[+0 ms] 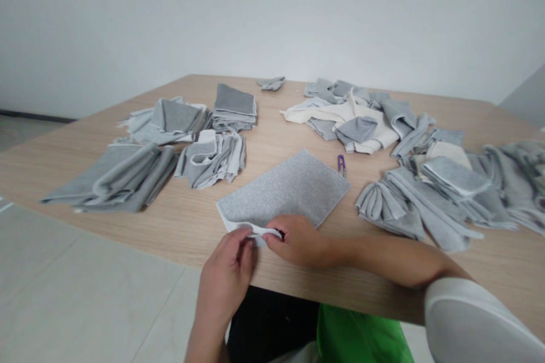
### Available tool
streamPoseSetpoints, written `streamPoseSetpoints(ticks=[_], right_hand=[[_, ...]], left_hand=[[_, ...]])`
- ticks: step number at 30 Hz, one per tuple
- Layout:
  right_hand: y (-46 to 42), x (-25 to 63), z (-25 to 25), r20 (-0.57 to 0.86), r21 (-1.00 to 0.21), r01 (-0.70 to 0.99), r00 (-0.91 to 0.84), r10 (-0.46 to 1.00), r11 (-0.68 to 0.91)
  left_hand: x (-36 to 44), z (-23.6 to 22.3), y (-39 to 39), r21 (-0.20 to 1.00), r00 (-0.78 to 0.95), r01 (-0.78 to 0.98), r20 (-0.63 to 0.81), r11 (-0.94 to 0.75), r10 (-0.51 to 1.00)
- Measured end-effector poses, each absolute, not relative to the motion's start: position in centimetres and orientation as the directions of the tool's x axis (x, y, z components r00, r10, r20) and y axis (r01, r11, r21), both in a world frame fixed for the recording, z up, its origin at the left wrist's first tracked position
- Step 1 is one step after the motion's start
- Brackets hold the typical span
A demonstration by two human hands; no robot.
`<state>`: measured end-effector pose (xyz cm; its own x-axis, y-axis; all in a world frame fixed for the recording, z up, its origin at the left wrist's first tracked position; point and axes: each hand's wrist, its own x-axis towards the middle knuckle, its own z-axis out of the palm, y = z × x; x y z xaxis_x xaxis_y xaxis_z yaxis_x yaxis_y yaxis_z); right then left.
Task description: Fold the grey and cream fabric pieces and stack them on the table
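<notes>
A grey rectangular piece of fabric [285,190] lies flat near the front edge of the table, its near edge lifted and showing a whitish underside. On that near edge my left hand [230,266] pinches the cloth between thumb and fingers. Just to its right, my right hand [296,240] is closed round the same raised edge, thumb on the near side. Beyond the fabric's right corner rests a pair of purple-handled thread snips [342,165], touched by neither hand.
Left of the fabric are folded grey cloths [128,178], a small bundle [213,159] and a neat stack [234,108]. Cream and grey scraps [357,119] heap at the back, with more grey pieces [443,187] at right. The wooden table [272,130] meets a white wall.
</notes>
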<state>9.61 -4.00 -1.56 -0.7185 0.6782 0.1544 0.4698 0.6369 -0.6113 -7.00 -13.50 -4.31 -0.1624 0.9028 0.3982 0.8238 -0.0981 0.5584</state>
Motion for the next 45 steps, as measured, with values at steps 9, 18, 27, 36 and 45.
streamPoseSetpoints(ticks=[9,18,27,36,45], right_hand=[[-4.0,9.7,-1.4,0.158,-0.623,0.466,-0.711,0.685,0.627],[-4.5,9.8,-1.2,0.166,-0.526,0.475,-0.756,0.633,0.705],[-4.3,10.5,-0.1,0.177,-0.504,0.279,-0.893,0.414,0.817],[-4.5,10.8,-0.4,0.201,-0.401,0.213,-0.929,0.312,0.891],[-3.8,10.9,-0.2,0.237,-0.197,0.032,-0.968,0.079,0.98]], left_hand=[[-7.4,-3.8,-14.4,0.198,-0.062,0.98,0.428,-0.027,0.902],[-6.6,-2.7,-14.7,0.139,0.26,0.91,0.542,-0.391,0.799],[-6.4,-3.0,-14.4,0.175,0.212,0.907,0.596,-0.383,0.775],[-6.4,-3.4,-14.3,0.313,0.046,0.907,0.594,-0.283,0.803],[-7.6,-3.2,-14.0,0.236,0.219,0.893,0.517,-0.384,0.828]])
